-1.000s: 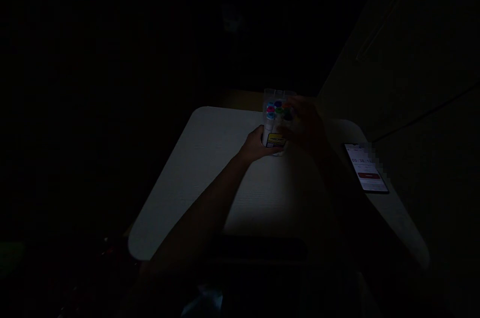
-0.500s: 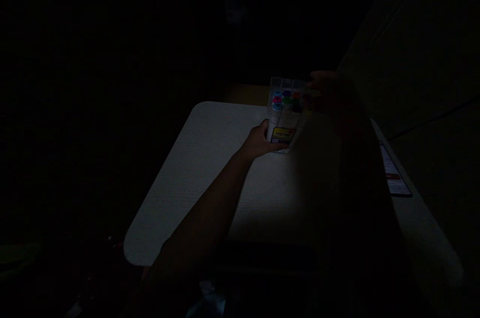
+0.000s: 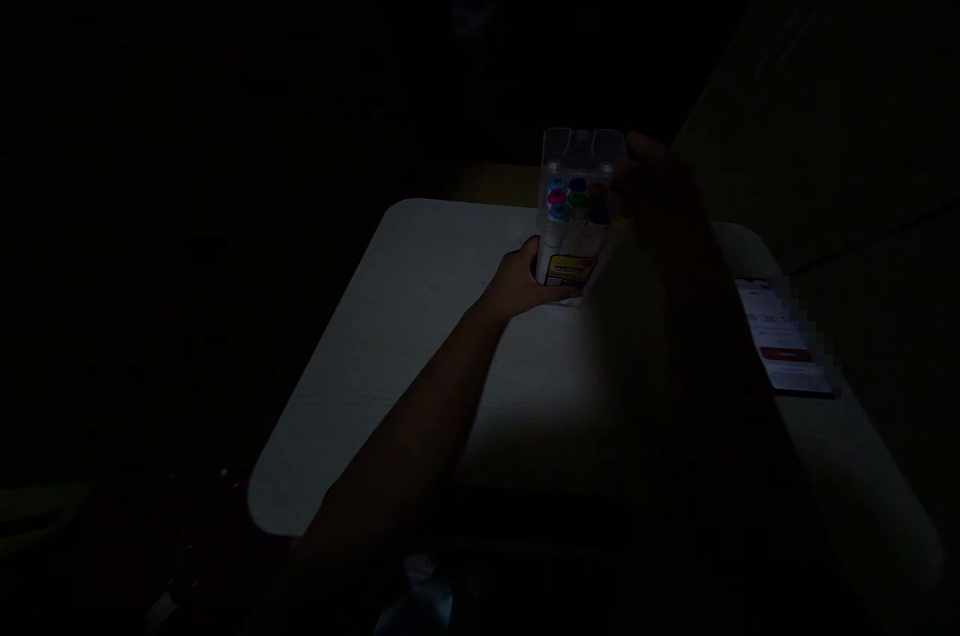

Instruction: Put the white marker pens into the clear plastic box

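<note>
My left hand (image 3: 525, 278) is wrapped around the lower part of a clear plastic marker case (image 3: 574, 241) with a yellow and black label. Several markers (image 3: 577, 200) stand upright inside, with blue, pink, purple, green and orange caps showing. Over the caps sits a clear lid (image 3: 583, 148), its top well above them. My right hand (image 3: 654, 178) is in deep shadow at the lid's right side, its fingers closed against the edge. Darkness hides most of those fingers.
The case is above a white table (image 3: 405, 316) with rounded corners. A phone or tablet (image 3: 784, 341) with a lit screen lies at the table's right side, partly behind my right arm. A thin cable (image 3: 862, 244) runs along the wall at right. Surroundings are nearly black.
The clear lid has risen further above the marker caps, and my right hand has shifted slightly with it. My left hand keeps its hold on the case. More of the lit screen shows.
</note>
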Demonstrator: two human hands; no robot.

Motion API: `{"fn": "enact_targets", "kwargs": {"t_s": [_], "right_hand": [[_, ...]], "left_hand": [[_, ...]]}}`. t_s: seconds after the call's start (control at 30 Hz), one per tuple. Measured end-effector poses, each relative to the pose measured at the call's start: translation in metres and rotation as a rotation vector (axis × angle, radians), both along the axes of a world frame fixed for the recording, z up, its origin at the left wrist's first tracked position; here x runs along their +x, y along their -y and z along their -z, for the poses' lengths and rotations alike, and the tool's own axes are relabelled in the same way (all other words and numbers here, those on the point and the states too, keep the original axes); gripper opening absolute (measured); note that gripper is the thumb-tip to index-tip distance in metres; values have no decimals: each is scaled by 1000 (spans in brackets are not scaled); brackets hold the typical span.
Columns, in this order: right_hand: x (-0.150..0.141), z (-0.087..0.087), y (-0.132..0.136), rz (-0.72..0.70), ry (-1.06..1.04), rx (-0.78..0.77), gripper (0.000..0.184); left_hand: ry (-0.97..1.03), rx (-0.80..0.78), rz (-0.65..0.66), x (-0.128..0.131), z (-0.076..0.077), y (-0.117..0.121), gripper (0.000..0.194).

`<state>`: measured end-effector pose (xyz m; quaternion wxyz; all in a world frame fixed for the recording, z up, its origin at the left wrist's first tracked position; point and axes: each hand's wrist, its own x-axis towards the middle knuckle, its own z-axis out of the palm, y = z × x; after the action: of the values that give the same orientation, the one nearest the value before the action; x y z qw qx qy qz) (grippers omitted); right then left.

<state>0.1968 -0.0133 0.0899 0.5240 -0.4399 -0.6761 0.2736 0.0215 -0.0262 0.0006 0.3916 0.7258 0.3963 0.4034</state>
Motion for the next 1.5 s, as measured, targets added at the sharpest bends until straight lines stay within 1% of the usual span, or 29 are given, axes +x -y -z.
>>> {"fn": "enact_targets", "kwargs": {"t_s": [0.07,0.13,0.23,0.27,0.3,0.33,0.37,0.43,0.5,0.6,0.7,0.77,0.83,0.9,1.07,1.17,1.27,1.37,1.5], "right_hand": [[-4,0,0,41,-63,37,44],[-6,1,-1,61,-107,101,53],[-6,-1,-4,18,-105,184,69],[-6,-2,-4,-3,-86,218,72],[-6,-5,-3,-17,-65,246,73],[-6,-7,0,-56,27,256,69],[-6,-10,3,15,35,298,63],[-9,-14,12,53,99,203,54],[-12,-19,22,118,151,154,52],[-14,-26,33,175,246,174,47],[-10,-35,37,194,387,206,38],[-7,-39,40,209,438,158,40],[-4,-42,43,233,446,93,51],[-2,-42,47,245,442,69,58],[6,-40,52,74,528,80,57],[11,-39,52,29,553,76,56],[15,-38,50,-21,517,55,56],[20,-36,45,-104,477,6,62],[26,-34,43,-260,493,4,72]], "left_hand": [[-17,5,-12,0,0,0,62],[-12,8,-6,0,0,0,63],[22,0,2,1,2,-1,64],[32,-5,6,1,3,-1,64],[36,-8,12,1,4,-1,64],[39,-10,19,1,4,-2,64],[40,-10,25,1,5,-2,64],[35,-8,27,0,5,-2,65],[29,-8,17,0,3,-2,66],[23,-4,25,0,1,-1,66],[12,-7,34,-1,1,-2,66],[12,-4,32,-1,3,-3,65],[21,0,26,-2,5,-3,62],[23,-8,25,-2,7,-3,60],[39,-18,43,-3,7,-1,61],[60,-20,47,-3,8,-2,61],[48,-20,36,-3,10,-2,59],[39,-25,43,-3,11,-2,58],[19,-35,28,-4,11,-2,59]]}}
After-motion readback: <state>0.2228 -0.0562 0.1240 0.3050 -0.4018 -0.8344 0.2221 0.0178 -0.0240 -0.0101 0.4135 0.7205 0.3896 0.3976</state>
